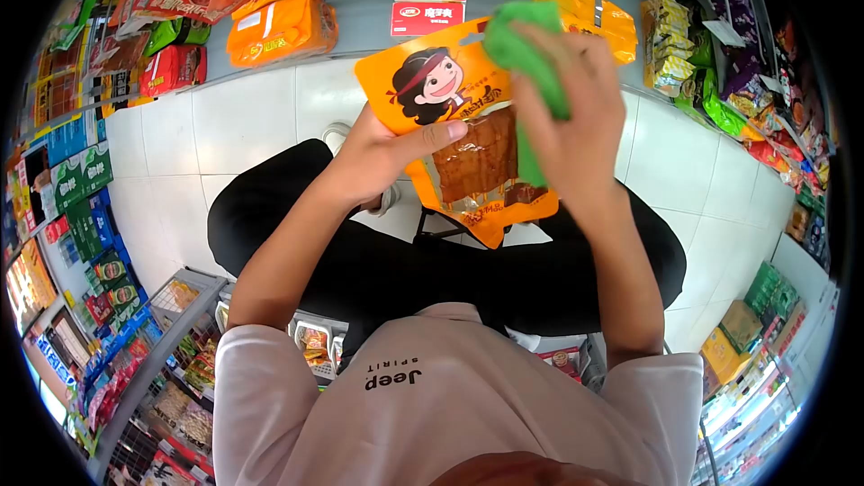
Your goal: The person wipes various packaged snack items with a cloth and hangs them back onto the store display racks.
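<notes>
My left hand (371, 160) grips the left side of an orange snack bag (477, 160), its thumb lying across the front. A cartoon face with a red headband is printed on the bag, and brown food shows through its clear window. In my right hand (583, 112) is a green cloth (520, 34), pressed against or held just over the bag's right side. The cloth and hand hide part of that side. The bag is held in front of my knees, above the floor.
A grey shelf (360, 13) ahead carries an orange package (281, 31), two red-and-white cards (429, 2) and another orange package (589, 16). Packed snack racks curve along both sides. White tiles (162, 135) cover the floor around my legs, and a wire-basket rack (184, 297) stands behind left.
</notes>
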Demonstrator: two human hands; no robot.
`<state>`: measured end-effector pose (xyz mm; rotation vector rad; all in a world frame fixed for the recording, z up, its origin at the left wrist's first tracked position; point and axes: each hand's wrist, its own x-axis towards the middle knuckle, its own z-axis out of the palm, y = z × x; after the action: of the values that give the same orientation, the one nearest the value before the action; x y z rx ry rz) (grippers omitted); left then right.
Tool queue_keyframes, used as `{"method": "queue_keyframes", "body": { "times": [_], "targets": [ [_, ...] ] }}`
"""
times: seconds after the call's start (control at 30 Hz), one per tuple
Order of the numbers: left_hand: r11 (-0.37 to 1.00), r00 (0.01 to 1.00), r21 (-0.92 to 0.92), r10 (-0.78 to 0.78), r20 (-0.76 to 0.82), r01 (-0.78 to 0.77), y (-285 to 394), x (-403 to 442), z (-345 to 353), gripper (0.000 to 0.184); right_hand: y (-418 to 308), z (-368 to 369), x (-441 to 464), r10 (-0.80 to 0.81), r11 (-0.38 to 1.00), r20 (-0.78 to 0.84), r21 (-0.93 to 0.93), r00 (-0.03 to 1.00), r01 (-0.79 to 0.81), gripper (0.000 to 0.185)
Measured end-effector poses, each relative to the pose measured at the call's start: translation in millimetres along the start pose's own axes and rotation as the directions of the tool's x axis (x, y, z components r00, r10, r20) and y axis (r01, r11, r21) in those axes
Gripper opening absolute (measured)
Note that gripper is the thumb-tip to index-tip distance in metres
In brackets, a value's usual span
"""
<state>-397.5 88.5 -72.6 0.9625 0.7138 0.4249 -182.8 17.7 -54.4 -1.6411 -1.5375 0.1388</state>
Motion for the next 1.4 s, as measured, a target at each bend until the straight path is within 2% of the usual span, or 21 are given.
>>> {"method": "queue_keyframes", "body": {
  "times": [0.1,0.13,0.23,0.27,0.3,0.37,0.4,0.5,0.53,0.6,0.67,0.73,0.83,0.9,0.93,1.0,1.1,1.17,1.23,1.27,1.4],
  "targets": [
    [1.000,0.999,0.002,-0.025,0.034,0.025,0.8,-3.2,-3.0,0.052,-19.0,-2.0,-5.2,-0.112,0.994,0.215,0.040,0.970,0.106,0.041],
    [0.999,0.999,0.034,-0.018,0.047,0.017,1.6,-3.9,-3.4,0.052,-17.5,-0.5,-4.2,-0.117,0.993,0.194,0.005,0.974,0.119,0.043],
    [0.987,0.995,0.161,-0.043,0.094,0.028,8.4,-5.5,-3.4,0.051,-5.1,11.1,-0.6,0.116,0.985,0.015,0.128,0.993,-0.117,0.045],
    [0.985,0.994,0.175,-0.021,0.109,0.001,9.5,-5.7,-0.3,0.050,-6.6,10.5,-0.6,0.133,0.981,0.024,0.139,0.991,-0.135,0.047],
    [0.982,0.992,0.190,0.002,0.125,-0.026,10.5,-5.6,1.0,0.050,-11.2,7.3,-1.2,0.028,0.994,0.096,0.100,0.995,-0.037,0.047],
    [0.979,0.990,0.197,-0.085,0.117,0.061,11.3,-5.7,-0.1,0.046,-23.6,-0.5,-4.2,-0.175,0.985,0.248,0.048,0.953,0.168,0.048],
    [0.974,0.985,0.199,-0.132,0.114,0.107,17.5,-7.3,2.4,0.045,-28.4,3.0,-6.8,-0.203,0.978,0.293,0.115,0.934,0.176,0.049],
    [0.966,0.960,0.255,-0.113,0.255,0.045,4.0,-6.3,-0.1,0.042,-14.3,15.6,-11.0,-0.159,0.985,0.155,0.098,0.975,0.144,0.051],
    [0.963,0.956,0.268,-0.108,0.273,0.032,0.7,-5.2,3.8,0.042,-11.8,18.3,-11.6,-0.038,0.994,0.118,0.108,0.992,0.025,0.051],
    [0.965,0.956,0.260,-0.107,0.275,0.033,-6.4,-4.9,7.9,0.040,-14.5,15.0,-11.5,-0.126,0.988,0.195,0.108,0.973,0.106,0.049],
    [0.912,0.947,0.402,-0.056,0.315,-0.080,-7.5,-8.2,6.6,0.039,-25.5,7.2,-7.7,-0.168,0.981,0.311,0.147,0.935,0.128,0.048],
    [0.831,0.924,0.524,-0.035,0.380,-0.184,-8.4,-8.5,1.4,0.038,-28.2,6.4,-4.2,-0.153,0.980,0.289,0.168,0.945,0.107,0.048],
    [0.787,0.908,0.609,-0.178,0.380,-0.100,-16.0,-4.1,2.0,0.037,-25.3,14.2,-4.2,-0.138,0.983,0.239,0.155,0.961,0.103,0.048],
    [0.833,0.941,0.533,-0.045,0.334,-0.149,-20.3,-9.4,4.1,0.035,-30.6,10.0,-5.6,-0.139,0.985,0.294,0.142,0.946,0.100,0.048],
    [0.836,0.945,0.507,0.040,0.323,-0.209,-18.9,-11.2,5.3,0.037,-34.0,7.7,-3.5,-0.212,0.976,0.340,0.127,0.916,0.179,0.047],
    [0.822,0.944,0.490,0.163,0.288,-0.291,-19.8,-10.9,6.2,0.041,-31.6,8.1,-3.8,-0.212,0.971,0.324,0.176,0.922,0.162,0.048],
    [0.844,0.980,0.514,0.064,0.188,-0.154,-18.5,-2.2,0.9,0.044,-22.1,9.3,-2.7,-0.115,0.988,0.273,0.132,0.955,0.081,0.049],
    [0.911,0.989,0.390,0.103,0.103,-0.135,-14.1,-0.9,4.7,0.036,-11.9,12.0,-3.3,-0.029,0.999,0.210,0.036,0.977,0.022,0.050],
    [0.949,0.997,0.307,0.067,0.040,-0.076,-4.1,-2.0,4.1,0.031,-11.6,9.7,-4.0,-0.048,0.997,0.235,0.076,0.971,0.031,0.049],
    [0.943,0.999,0.331,-0.046,0.024,0.035,6.9,-3.1,2.6,0.034,-14.4,9.2,-3.7,-0.067,0.996,0.253,0.078,0.965,0.048,0.049],
    [0.958,0.975,-0.184,-0.224,0.007,0.221,-0.5,-3.4,-2.6,0.042,-14.4,8.9,-2.6,-0.040,0.999,0.257,0.045,0.966,0.029,0.046]
  ]
}}
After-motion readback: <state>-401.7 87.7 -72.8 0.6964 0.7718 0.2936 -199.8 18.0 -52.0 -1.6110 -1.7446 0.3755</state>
